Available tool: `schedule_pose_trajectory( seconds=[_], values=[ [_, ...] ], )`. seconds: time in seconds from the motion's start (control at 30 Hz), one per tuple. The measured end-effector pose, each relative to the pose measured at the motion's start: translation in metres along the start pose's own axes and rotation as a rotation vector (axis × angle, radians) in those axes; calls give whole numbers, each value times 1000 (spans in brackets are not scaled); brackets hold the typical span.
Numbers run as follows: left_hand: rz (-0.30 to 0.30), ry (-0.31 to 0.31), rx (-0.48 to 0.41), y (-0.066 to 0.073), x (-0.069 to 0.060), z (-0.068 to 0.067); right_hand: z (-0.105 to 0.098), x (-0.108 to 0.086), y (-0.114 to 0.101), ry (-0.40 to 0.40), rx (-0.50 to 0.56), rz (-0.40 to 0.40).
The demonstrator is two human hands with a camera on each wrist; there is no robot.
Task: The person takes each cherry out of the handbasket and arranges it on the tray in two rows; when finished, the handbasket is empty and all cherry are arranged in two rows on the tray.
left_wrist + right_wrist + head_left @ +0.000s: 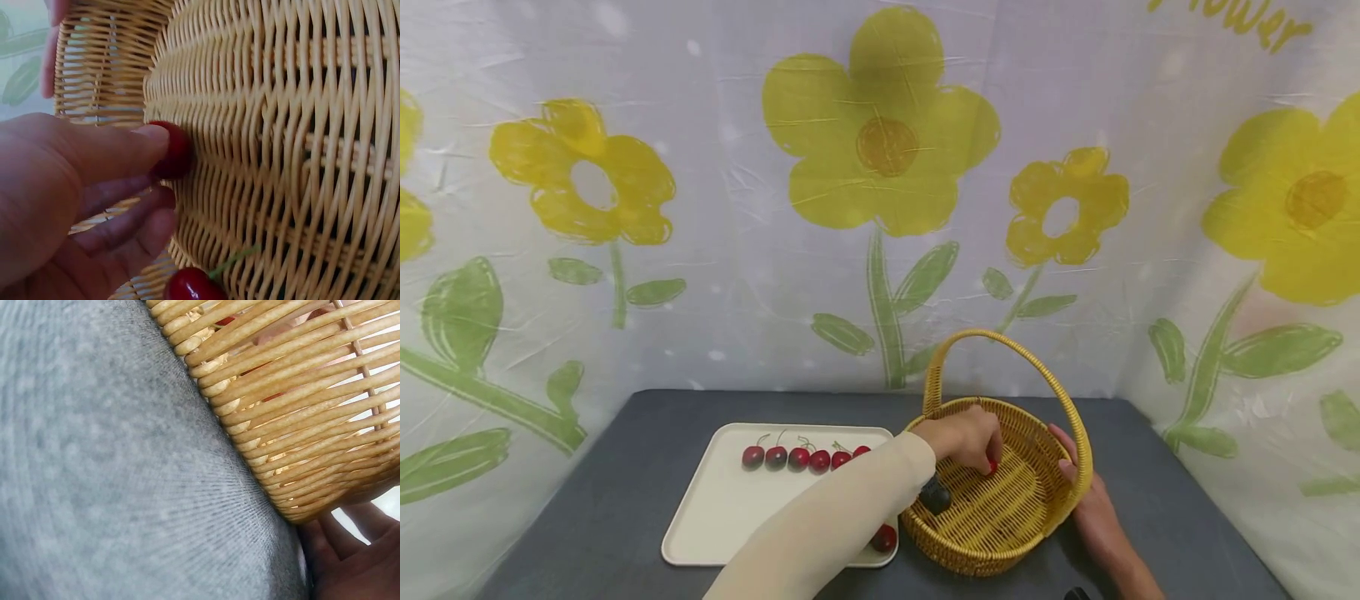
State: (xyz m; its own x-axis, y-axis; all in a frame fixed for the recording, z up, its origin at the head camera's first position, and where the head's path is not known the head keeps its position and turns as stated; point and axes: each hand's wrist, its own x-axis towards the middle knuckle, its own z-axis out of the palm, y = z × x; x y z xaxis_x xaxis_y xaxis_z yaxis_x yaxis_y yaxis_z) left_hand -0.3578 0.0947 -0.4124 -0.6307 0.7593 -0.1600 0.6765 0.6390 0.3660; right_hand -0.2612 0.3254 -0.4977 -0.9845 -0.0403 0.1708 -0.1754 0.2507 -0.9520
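My left hand [973,437], in a cream sleeve, reaches down inside a yellow wicker basket [977,560]. Between thumb and fingers it pinches a dark red cherry [178,153], close against the woven bottom. A second cherry [194,286] with a green stem lies in the basket, partly cut off by the frame's lower edge. My right hand [1097,512] rests against the basket's outer right side near the foot of the handle [1081,442]. In the right wrist view, its fingers [369,520] spread beside the wickerwork, partly hidden.
A white tray [722,500] lies left of the basket on a dark grey table [602,492]. Several stemmed cherries [798,458] line its far side, and another cherry [884,538] sits at its near right corner. The basket's tall handle arches above the left hand.
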Motion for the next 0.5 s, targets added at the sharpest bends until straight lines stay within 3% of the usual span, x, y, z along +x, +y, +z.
schedule_pose_trajectory(
  seconds=[0.17,0.3,0.4,0.5],
  values=[
    [48,27,-49,4,-2,-1,-1,0,0,-2,-6,-2],
    [105,132,-95,9,-8,-4,-1,0,1,-1,-8,-12],
    [137,239,-160,11,-22,-6,-1,0,2,-3,-1,-23],
    [142,315,-300,12,-46,-10,-1,0,2,-2,4,-20]
  ],
)
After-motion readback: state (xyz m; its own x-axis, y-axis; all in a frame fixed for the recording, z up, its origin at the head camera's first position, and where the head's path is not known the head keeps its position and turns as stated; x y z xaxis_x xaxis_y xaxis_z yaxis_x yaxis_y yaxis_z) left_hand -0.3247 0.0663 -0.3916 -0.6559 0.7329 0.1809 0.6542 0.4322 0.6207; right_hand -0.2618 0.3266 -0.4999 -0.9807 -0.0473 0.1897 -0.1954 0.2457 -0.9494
